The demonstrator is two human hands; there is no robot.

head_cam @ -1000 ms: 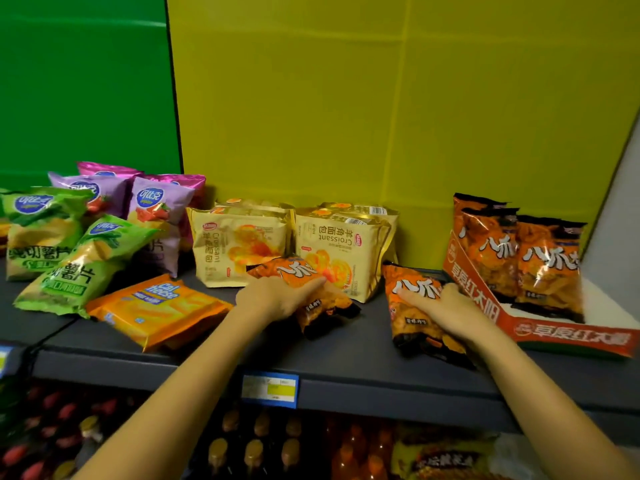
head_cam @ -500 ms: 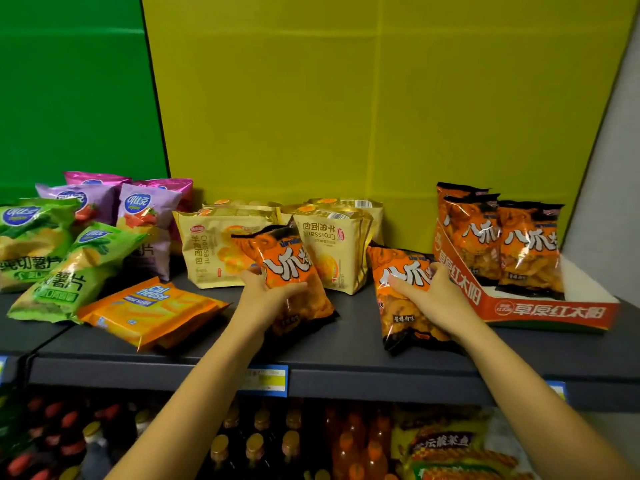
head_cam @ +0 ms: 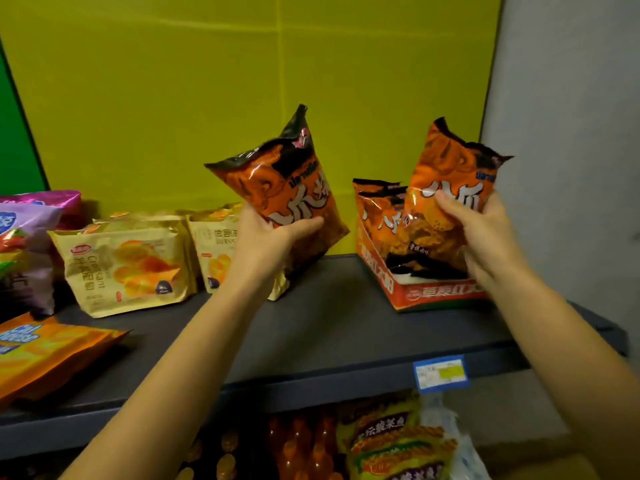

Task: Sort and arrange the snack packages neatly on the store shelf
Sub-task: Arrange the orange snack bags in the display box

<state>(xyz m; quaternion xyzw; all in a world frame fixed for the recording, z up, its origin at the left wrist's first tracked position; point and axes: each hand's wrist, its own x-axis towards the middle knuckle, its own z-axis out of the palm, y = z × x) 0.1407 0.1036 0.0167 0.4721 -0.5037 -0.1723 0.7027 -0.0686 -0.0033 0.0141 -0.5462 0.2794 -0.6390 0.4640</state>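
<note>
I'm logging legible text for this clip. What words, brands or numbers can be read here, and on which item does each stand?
"Croissant": on the pale yellow bread bag standing at the back of the dark grey shelf.
"Cal" over "cheese", partly cut off: on the flat orange wafer pack at the left edge.
Large white Chinese characters: on the orange snack bags in the left hand and right hand; not confidently readable.
Red display box lettering and blue price tag: too blurred.
</note>
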